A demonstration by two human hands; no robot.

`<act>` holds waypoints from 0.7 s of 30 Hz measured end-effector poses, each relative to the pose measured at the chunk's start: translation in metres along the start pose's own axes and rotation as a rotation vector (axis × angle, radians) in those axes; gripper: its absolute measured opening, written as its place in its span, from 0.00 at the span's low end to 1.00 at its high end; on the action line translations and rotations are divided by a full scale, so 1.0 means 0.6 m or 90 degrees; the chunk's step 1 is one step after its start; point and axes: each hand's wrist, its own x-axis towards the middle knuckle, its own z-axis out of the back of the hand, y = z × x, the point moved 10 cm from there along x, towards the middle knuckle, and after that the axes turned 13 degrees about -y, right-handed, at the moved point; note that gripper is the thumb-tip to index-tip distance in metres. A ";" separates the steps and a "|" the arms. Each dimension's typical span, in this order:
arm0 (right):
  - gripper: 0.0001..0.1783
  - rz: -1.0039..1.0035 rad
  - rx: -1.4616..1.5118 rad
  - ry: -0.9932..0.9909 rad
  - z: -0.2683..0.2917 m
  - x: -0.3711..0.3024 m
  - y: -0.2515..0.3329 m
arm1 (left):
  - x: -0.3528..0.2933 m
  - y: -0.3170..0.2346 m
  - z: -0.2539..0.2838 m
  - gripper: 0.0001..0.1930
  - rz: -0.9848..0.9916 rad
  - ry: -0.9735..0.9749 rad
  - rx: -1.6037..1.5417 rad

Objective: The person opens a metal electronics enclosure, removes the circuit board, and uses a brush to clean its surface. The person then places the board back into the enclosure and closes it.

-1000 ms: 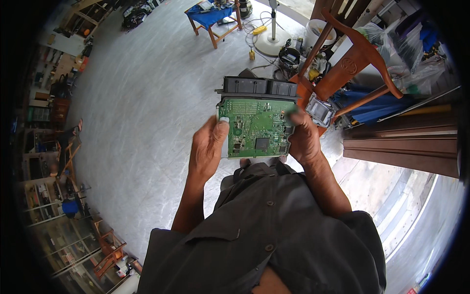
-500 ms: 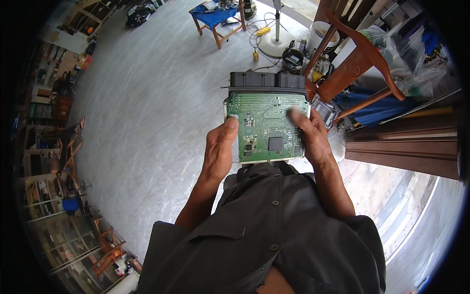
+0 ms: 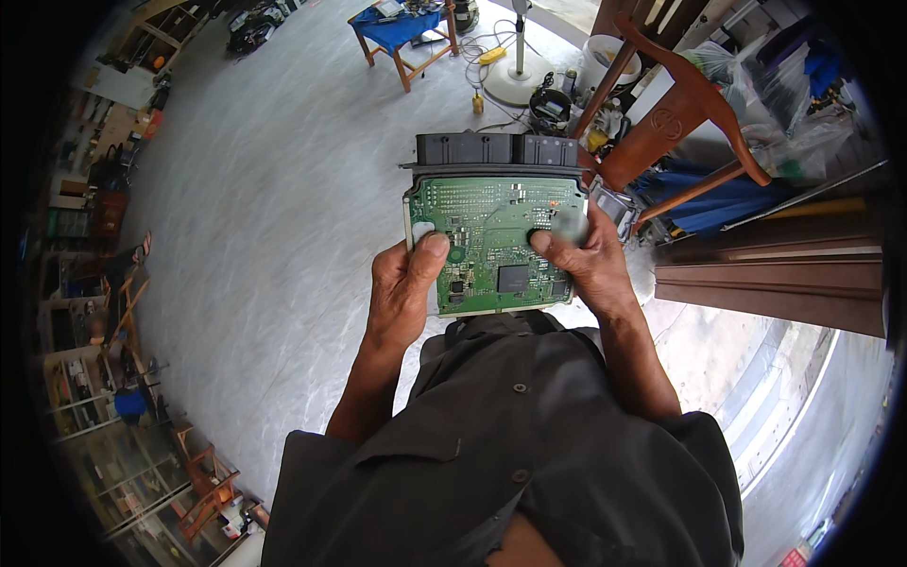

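- The board (image 3: 487,213), green with a black connector block (image 3: 496,149) at its far end, is held up in front of the shirt (image 3: 491,406), above the floor (image 3: 246,236).
- Left hand (image 3: 404,288): partly closed on the board's left edge, thumb on top, other fingers hidden.
- Right hand (image 3: 600,274): partly closed round the right edge, thumb lying on the face; a blurred patch beside it hides some parts.
- The chair (image 3: 666,123) stands just beyond the right hand; board and hand block part of its seat.
- Farther off: a blue-draped table (image 3: 404,72), a white stand base (image 3: 520,83), a bucket (image 3: 603,59) and plastic bags (image 3: 803,142). Shelves (image 3: 71,383) line the left.
- Compared with half a second ago, the right thumb reaches farther in across the board; both hands keep their hold.
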 end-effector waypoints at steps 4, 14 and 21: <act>0.31 0.035 0.036 -0.021 -0.002 0.006 0.018 | 0.008 0.012 0.004 0.17 0.000 0.002 -0.010; 0.24 0.048 -0.084 -0.046 -0.005 0.016 0.036 | 0.020 0.014 0.015 0.15 -0.013 0.010 -0.013; 0.24 0.039 -0.027 -0.036 -0.013 0.024 0.040 | 0.028 0.004 0.010 0.15 -0.009 -0.001 -0.023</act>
